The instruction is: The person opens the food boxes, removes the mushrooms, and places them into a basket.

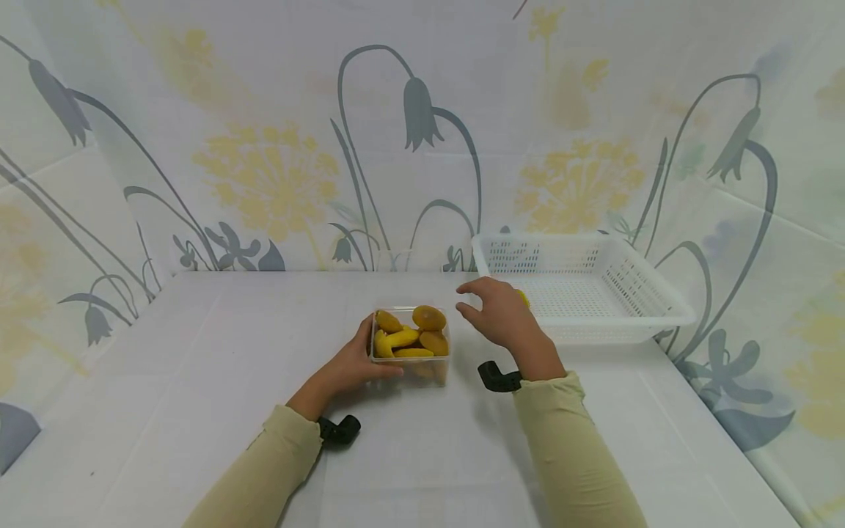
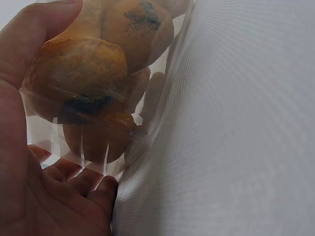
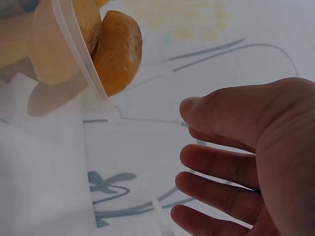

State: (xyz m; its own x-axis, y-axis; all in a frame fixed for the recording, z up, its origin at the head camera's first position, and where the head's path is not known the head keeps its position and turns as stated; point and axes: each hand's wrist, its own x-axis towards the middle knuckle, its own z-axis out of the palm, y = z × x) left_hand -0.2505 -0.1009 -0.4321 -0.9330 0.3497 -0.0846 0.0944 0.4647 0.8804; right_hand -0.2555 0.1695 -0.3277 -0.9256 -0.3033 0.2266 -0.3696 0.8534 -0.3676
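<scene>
At the far left of the head view, the pale floral-print backdrop point(image 1: 264, 176) meets the white-covered table point(image 1: 165, 367). An olive-beige left sleeve point(image 1: 264, 469) rises from the lower left to a black wrist camera point(image 1: 339, 431), and beyond it the left hand point(image 1: 350, 367), left of centre, grasps a clear plastic container point(image 1: 412, 358) by its left end, the thumb lying along the near wall.

The container is at the middle of the frame, upright on the table. Inside it lie a bent yellow banana-shaped piece point(image 1: 399, 338), another slim yellow piece point(image 1: 414, 353) in front of it, and several rounded orange-brown pieces point(image 1: 429, 318); one of these stands above the rim at the back right. The left wrist view shows more rounded pieces through the wall (two of them bear dark, blue-black patches).

Right of the container, and apart from it, the right hand point(image 1: 499, 313) hangs released, thumb and fingers spread and gently bent. Its sleeve point(image 1: 574, 455) reaches down to the lower right. Just beyond the hand, right of centre, stands a white perforated plastic basket point(image 1: 607, 334); a bit of yellow point(image 1: 524, 297) shows at its left side, mostly hidden behind the hand.
</scene>
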